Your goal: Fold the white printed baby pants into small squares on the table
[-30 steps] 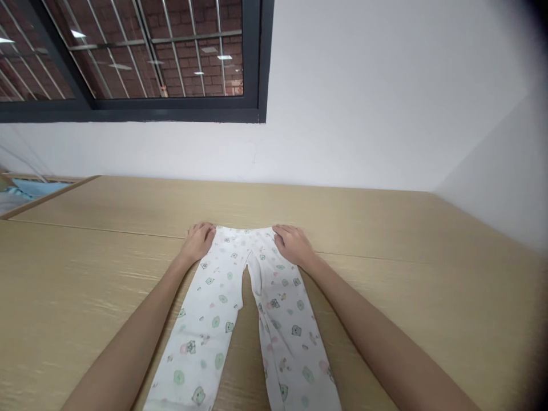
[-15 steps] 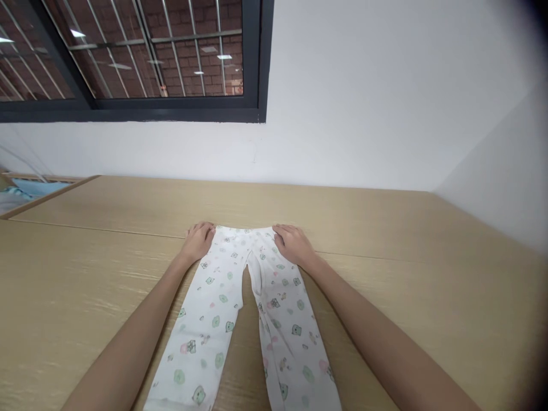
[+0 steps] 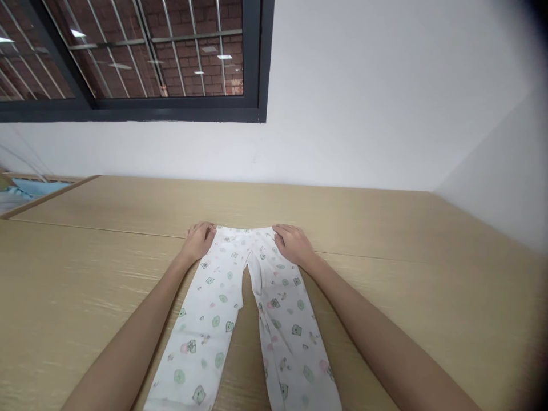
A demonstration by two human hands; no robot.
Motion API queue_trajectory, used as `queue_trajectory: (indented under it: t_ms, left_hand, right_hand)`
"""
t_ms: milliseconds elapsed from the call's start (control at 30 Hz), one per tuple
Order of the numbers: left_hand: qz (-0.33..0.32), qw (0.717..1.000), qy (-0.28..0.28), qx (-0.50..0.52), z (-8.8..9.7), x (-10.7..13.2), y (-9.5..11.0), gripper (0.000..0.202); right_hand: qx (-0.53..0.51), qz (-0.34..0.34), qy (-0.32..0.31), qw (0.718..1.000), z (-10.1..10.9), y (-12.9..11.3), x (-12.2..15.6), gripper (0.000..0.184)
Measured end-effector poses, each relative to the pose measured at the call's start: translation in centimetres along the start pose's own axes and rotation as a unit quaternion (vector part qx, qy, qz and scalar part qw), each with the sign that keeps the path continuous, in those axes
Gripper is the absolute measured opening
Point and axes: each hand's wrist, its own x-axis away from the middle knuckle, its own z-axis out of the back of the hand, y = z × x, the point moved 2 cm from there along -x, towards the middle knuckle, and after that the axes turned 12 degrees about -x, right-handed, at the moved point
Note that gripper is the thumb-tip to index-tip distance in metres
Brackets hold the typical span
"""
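White pants [image 3: 209, 319] with a print of green and pink cartoon figures lie flat, waistband away from me and legs running toward me past the lower edge of the view. At the left end of the waistband, my left hand [image 3: 199, 241] is closed with its thumb against the cloth. My right hand [image 3: 293, 244] grips the waistband's other end, fingers curled over it. The cloth on the right leg is creased near the inner seam. Parts of both hands' fingertips are hidden.
Beneath the pants spreads a wide wooden surface [image 3: 385, 297] with a seam across it. Behind it rises a white wall [image 3: 351, 103] with a dark-framed barred window [image 3: 171, 108] at upper left. Past the left edge lies light blue cloth [image 3: 40, 187].
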Motion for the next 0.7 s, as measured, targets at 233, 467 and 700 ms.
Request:
queue_trajectory:
  t_ms: [233, 467, 700]
  left_hand:
    - [-0.005, 1.0, -0.001, 0.002, 0.01, 0.06, -0.05, 0.033]
    - [-0.05, 0.998, -0.034, -0.007, 0.3, 0.22, 0.47, 0.045]
    - [-0.045, 0.998, -0.031, 0.007, 0.36, 0.14, 0.5, 0.04]
  right_hand:
    - [0.0, 0.0, -0.002, 1.0, 0.09, -0.11, -0.03, 0.042]
    - [-0.002, 0.001, -0.002, 1.0, 0.2, -0.23, -0.02, 0.042]
    - [-0.004, 0.001, -0.004, 1.0, 0.22, -0.24, -0.01, 0.043]
